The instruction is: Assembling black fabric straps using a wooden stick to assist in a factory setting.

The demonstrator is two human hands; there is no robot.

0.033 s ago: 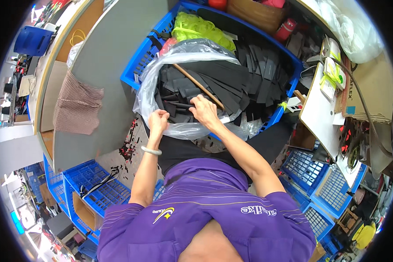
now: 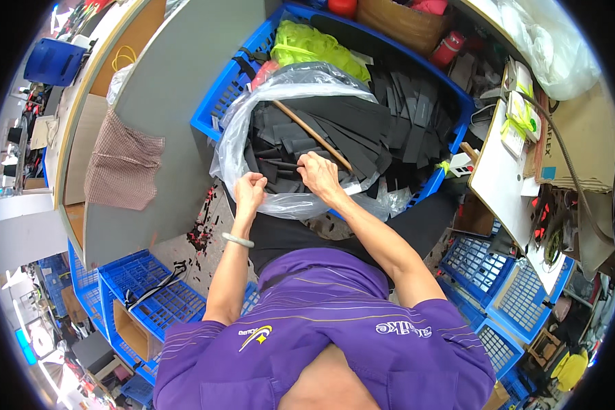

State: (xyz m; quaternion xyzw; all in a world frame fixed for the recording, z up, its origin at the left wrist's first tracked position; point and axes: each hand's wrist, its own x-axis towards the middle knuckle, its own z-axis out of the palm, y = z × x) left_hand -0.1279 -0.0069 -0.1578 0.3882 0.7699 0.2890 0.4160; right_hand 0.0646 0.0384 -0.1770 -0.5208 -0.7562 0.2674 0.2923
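A clear plastic bag [image 2: 229,147], its mouth spread wide, sits in a large blue plastic basket [image 2: 205,113]. Many flat black strips [image 2: 352,126] fill the bag, and a thin wooden stick [image 2: 312,135] lies slantwise across them. At the bag's near left rim is my left hand [image 2: 250,191], its fingertips pinched together; what they hold, if anything, is too small to make out. My right hand [image 2: 321,179] reaches over the near rim, with thumb and fingers closed at the end of a black strip [image 2: 277,164].
More black strips [image 2: 411,113] and a bundle of neon-yellow material [image 2: 314,44] lie in the basket. A grey panel [image 2: 178,116] with a checked cloth [image 2: 124,160] stands at left. Blue crates [image 2: 150,287] flank me, and a white board [image 2: 495,160] juts in at right.
The fingers of my right hand have drawn closer together and shifted slightly down. My left hand has hardly moved.
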